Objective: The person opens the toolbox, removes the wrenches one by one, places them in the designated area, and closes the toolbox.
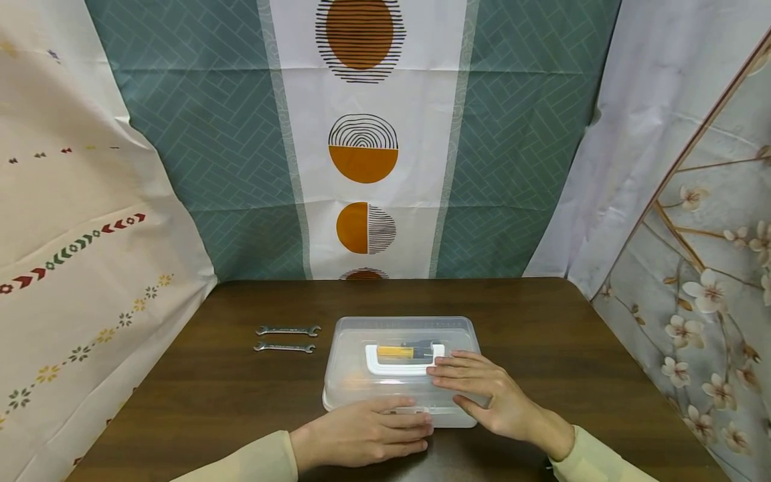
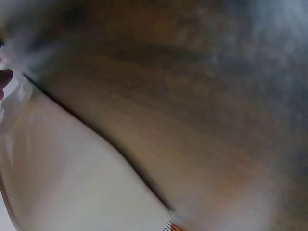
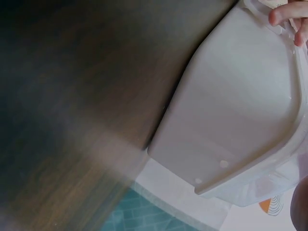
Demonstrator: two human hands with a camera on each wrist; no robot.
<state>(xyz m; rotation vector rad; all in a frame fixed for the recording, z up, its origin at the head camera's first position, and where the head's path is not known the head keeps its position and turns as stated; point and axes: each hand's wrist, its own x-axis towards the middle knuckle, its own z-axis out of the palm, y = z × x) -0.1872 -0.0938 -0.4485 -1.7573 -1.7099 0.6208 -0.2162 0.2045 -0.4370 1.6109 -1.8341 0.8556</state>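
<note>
A clear-lidded plastic storage box (image 1: pixel 355 335) sits closed on the table, a white handle (image 1: pixel 397 369) folded flat on its lid. Through the lid shows a yellow and dark item (image 1: pixel 394 352), its kind unclear. My left hand (image 1: pixel 367 435) lies along the front edge, fingers extended near the front latch. My right hand (image 1: pixel 490 395) rests on the lid's right side with straight fingers, their tips by the handle. Both wrist views catch the box's pale wall, the left at close range (image 2: pixel 91 168), while the right one also has some of the left hand's fingertips (image 3: pixel 288 14).
Two metal open-ended wrenches, an upper one (image 1: pixel 288 331) and a lower one (image 1: pixel 284 347), lie left of the box on the brown wooden table (image 1: pixel 542 335). Patterned cloths (image 1: pixel 211 134) hang behind the table and at both sides.
</note>
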